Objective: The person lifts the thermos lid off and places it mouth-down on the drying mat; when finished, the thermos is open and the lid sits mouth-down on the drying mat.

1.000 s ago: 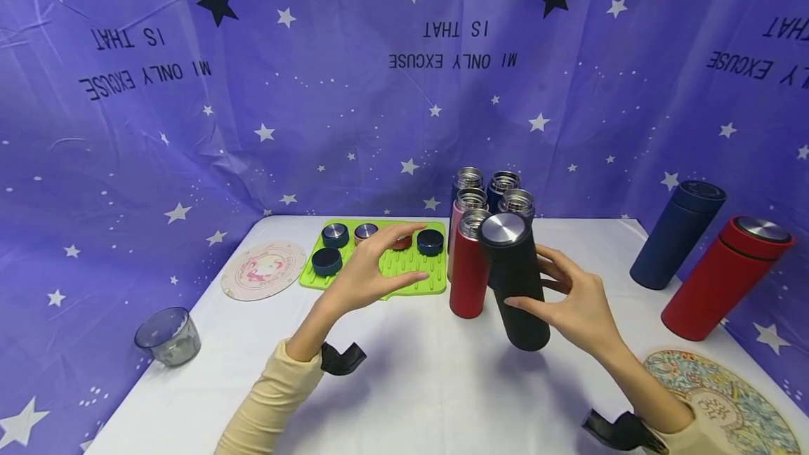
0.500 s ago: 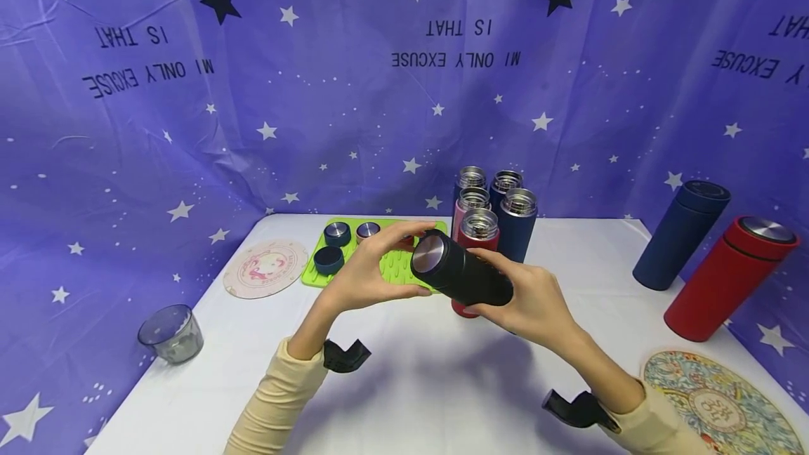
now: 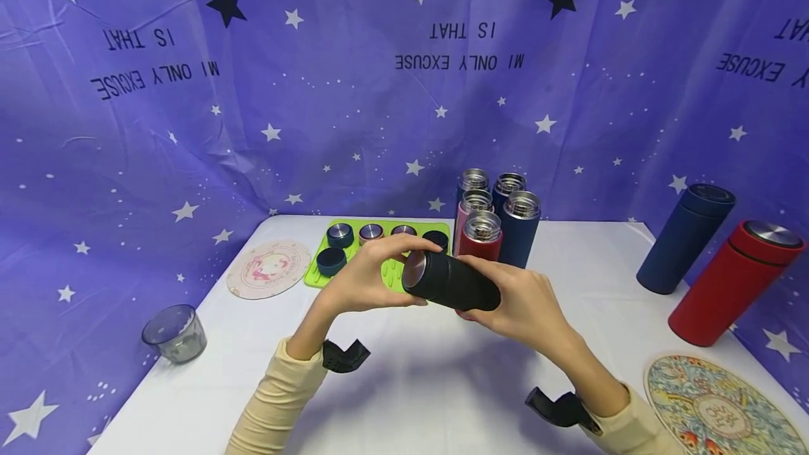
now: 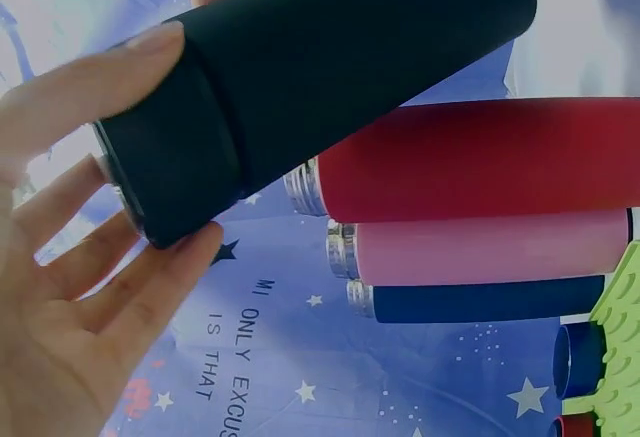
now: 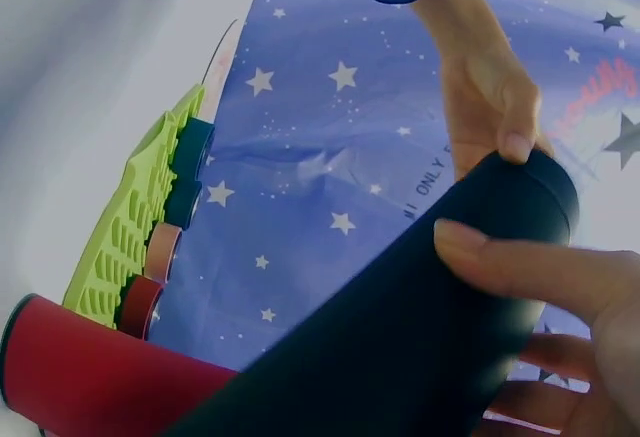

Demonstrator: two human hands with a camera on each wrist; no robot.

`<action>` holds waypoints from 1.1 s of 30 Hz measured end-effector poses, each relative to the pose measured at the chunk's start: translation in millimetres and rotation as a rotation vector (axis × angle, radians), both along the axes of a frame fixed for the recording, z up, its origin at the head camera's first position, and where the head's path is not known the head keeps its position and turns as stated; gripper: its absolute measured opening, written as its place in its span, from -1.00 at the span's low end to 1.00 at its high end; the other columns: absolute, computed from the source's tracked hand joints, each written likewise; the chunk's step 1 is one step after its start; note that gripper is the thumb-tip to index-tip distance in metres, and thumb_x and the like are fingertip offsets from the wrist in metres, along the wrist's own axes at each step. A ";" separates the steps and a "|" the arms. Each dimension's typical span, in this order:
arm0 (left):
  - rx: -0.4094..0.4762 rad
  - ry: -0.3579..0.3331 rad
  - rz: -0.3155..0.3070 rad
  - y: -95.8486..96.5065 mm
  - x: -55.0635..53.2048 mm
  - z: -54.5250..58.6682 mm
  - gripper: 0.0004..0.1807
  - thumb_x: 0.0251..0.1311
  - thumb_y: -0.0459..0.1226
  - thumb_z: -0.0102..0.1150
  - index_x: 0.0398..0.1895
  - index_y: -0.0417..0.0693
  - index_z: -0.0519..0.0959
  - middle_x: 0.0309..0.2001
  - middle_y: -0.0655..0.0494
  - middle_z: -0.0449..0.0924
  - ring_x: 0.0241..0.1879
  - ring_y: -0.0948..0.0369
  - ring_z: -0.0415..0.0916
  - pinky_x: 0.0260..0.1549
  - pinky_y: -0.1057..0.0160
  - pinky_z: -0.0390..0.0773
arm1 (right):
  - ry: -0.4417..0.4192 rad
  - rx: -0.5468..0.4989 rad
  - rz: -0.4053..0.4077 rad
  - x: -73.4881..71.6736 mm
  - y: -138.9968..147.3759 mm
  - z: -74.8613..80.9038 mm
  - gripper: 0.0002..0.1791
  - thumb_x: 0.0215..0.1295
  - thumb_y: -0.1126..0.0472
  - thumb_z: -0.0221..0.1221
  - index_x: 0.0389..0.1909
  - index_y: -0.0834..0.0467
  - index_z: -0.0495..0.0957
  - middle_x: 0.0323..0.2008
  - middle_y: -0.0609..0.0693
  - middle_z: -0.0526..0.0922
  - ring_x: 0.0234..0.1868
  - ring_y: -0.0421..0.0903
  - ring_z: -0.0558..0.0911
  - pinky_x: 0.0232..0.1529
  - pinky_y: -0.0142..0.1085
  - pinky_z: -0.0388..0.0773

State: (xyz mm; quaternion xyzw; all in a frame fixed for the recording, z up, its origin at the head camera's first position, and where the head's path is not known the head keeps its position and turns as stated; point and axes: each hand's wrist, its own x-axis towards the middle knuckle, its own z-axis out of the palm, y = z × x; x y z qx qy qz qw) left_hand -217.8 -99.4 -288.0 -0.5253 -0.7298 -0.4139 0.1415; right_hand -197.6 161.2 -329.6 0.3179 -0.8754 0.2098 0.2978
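Observation:
A black thermos bottle [image 3: 464, 282] is held tilted above the table, its lid end toward the left. My right hand [image 3: 524, 300] grips its body; in the right wrist view the thumb lies along the side. At the lid [image 4: 175, 142], my left hand [image 3: 363, 276] pinches with thumb on one side and fingers on the other. Behind the bottle stand several lidless thermos bottles, among them a red one [image 3: 482, 237], a pink one [image 4: 490, 252] and a blue one [image 3: 520, 230] with bare steel necks.
A green mat [image 3: 395, 276] bears several lids, including a dark blue lid [image 3: 331, 262]. Capped blue [image 3: 685, 237] and red [image 3: 736, 283] bottles stand at the right, near a patterned round mat [image 3: 720, 406]. To the left are a pink round mat [image 3: 268, 269] and a glass cup [image 3: 175, 334].
The right hand has brought the black thermos bottle leftward and tipped it from near upright. My left hand, formerly apart from it with fingers spread, now holds the lid.

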 end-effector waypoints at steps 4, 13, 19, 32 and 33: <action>0.026 0.064 0.008 -2.3 -14.7 -14.9 -0.24 -0.32 -0.32 0.64 0.10 -0.19 0.53 0.01 0.03 0.58 -0.05 0.19 0.48 -0.15 0.22 0.62 | -0.028 -0.019 0.039 -2.0 1.2 -1.2 -0.16 -0.33 -0.04 0.59 0.15 -0.05 0.56 -0.13 -0.05 0.70 -0.32 -0.12 0.66 -0.40 -0.21 0.59; 0.111 0.133 -0.047 -5.4 -25.7 -20.3 -0.23 -0.30 -0.26 0.63 0.12 -0.14 0.54 0.05 0.09 0.59 -0.10 0.21 0.52 -0.13 0.22 0.61 | -0.373 -0.200 0.329 -14.0 12.6 6.8 -0.11 -0.18 0.09 0.57 0.29 -0.08 0.42 0.11 -0.17 0.58 -0.03 -0.18 0.60 -0.09 -0.26 0.56; 0.130 0.123 -0.083 -1.9 -10.5 -5.4 -0.25 -0.39 -0.38 0.64 0.04 -0.30 0.55 0.00 -0.08 0.61 -0.07 0.15 0.53 -0.17 0.17 0.63 | -0.496 -0.270 0.407 -2.3 13.4 24.0 -0.14 -0.20 0.28 0.56 0.25 0.15 0.45 0.10 -0.02 0.60 0.04 -0.12 0.60 -0.04 -0.28 0.56; 0.102 0.110 -0.009 -6.7 -19.7 -20.9 -0.19 -0.48 -0.26 0.69 0.05 -0.19 0.58 -0.04 0.04 0.64 -0.15 0.22 0.56 -0.23 0.29 0.65 | -0.366 -0.259 0.402 -7.4 16.6 5.6 -0.15 -0.20 0.02 0.57 0.24 -0.04 0.50 0.06 -0.13 0.62 -0.17 -0.14 0.64 -0.24 -0.30 0.60; 0.105 0.101 -0.002 -6.3 -19.3 -21.0 -0.19 -0.48 -0.27 0.69 0.05 -0.20 0.58 -0.06 0.02 0.64 -0.17 0.22 0.56 -0.25 0.29 0.66 | -0.343 -0.256 0.401 -6.8 16.2 5.3 -0.15 -0.20 0.02 0.57 0.24 -0.03 0.50 0.05 -0.14 0.62 -0.18 -0.15 0.64 -0.25 -0.31 0.60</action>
